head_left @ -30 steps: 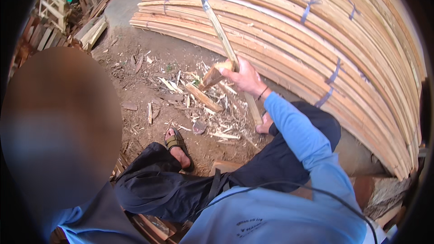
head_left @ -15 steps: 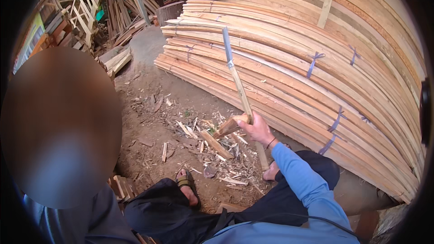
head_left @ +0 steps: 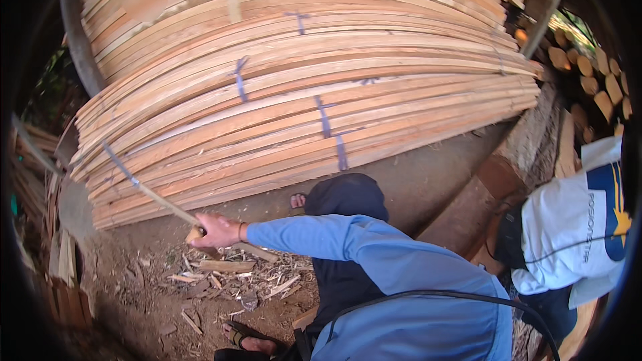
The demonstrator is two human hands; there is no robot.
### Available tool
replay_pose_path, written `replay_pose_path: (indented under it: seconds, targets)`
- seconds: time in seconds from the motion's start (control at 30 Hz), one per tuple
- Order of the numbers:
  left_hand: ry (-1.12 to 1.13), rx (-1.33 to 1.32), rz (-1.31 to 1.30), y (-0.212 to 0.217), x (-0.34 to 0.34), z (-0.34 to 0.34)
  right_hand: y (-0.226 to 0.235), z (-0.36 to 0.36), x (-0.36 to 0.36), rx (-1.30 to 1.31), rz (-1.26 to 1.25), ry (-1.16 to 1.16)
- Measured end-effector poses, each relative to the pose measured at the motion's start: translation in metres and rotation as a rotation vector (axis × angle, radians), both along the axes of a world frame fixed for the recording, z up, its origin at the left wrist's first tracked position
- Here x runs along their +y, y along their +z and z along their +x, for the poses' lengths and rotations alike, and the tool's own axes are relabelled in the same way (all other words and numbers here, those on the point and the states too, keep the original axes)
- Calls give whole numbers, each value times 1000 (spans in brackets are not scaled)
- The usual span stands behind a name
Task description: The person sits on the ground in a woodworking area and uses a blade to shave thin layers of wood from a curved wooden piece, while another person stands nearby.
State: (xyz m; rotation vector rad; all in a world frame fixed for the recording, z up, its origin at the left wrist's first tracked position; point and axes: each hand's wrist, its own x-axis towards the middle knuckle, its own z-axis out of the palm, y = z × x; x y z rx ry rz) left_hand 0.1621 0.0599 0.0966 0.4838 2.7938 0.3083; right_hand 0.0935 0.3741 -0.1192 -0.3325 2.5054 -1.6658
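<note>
My right hand (head_left: 219,231) is closed round a long wooden stick (head_left: 166,203), whose far end carries a narrow blue-grey strip (head_left: 120,160) like a blade. Beyond the hand the stick leans up and left against the view of the lumber stack (head_left: 221,134); whether it touches the stack I cannot tell. A short wooden piece (head_left: 194,234) shows by my fingertips, and whether it is gripped too is unclear. Under the hand lie a loose wood offcut (head_left: 227,266) and several chips on the dirt. My left hand is out of the picture.
Purple ties (head_left: 324,117) bind the stacked strips. A person in a white shirt (head_left: 555,227) is close on the right, near a large timber (head_left: 461,207). Cut log ends (head_left: 585,67) are piled at the far right. A black cable (head_left: 428,295) crosses my blue sleeve.
The view has swung right, so the person on the left is gone and one in white has appeared at the right. My right hand still holds the stick.
</note>
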Motion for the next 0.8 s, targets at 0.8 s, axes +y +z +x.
replay_pose_path:
  seconds: [0.8]
  targets:
    - [49, 32, 625, -180, 49, -61, -6, -14, -57, -23, -261, 95]
